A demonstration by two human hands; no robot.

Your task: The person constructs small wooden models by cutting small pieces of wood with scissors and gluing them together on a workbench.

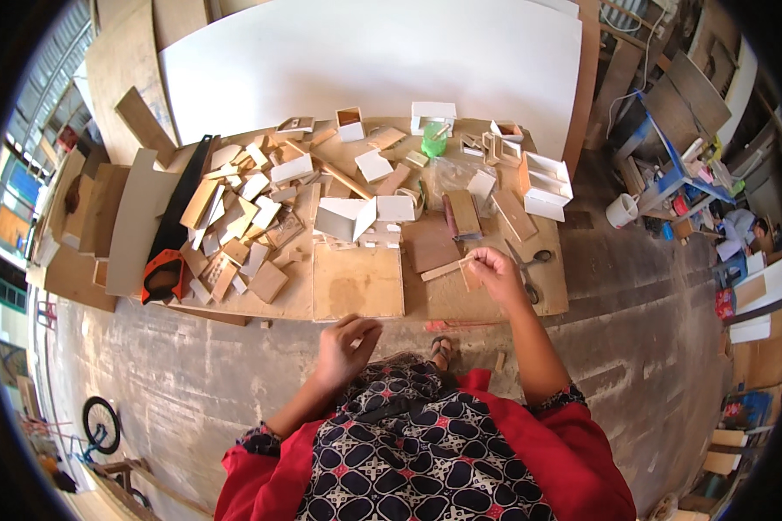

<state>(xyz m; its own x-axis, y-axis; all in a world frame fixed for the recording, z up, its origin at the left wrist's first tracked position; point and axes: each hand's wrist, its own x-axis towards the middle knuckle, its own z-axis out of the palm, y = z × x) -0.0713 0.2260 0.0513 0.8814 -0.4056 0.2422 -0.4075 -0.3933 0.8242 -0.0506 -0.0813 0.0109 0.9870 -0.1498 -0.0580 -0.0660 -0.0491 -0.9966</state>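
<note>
Over the table's right front part, my right hand (pixel 493 271) pinches a small wooden piece (pixel 470 278) between thumb and fingertips. Just left of it a thin wooden strip (pixel 441 272) lies on the table. My left hand (pixel 346 347) is closed, its fingers curled in, at the table's front edge; whether anything is in them is hidden. Beyond that hand lies a square wooden board (pixel 358 278) with a darker stain. Black-handled scissors (pixel 530 276) rest to the right of my right hand, and a brown board (pixel 432 243) lies beyond it.
An orange-handled saw (pixel 163 276) lies at the left beside a pile of wood offcuts (pixel 243 217). White boxes (pixel 545 185), a green plastic container (pixel 434 139) and a wooden block (pixel 462 214) stand farther back. A large white panel (pixel 365 52) rises behind the table.
</note>
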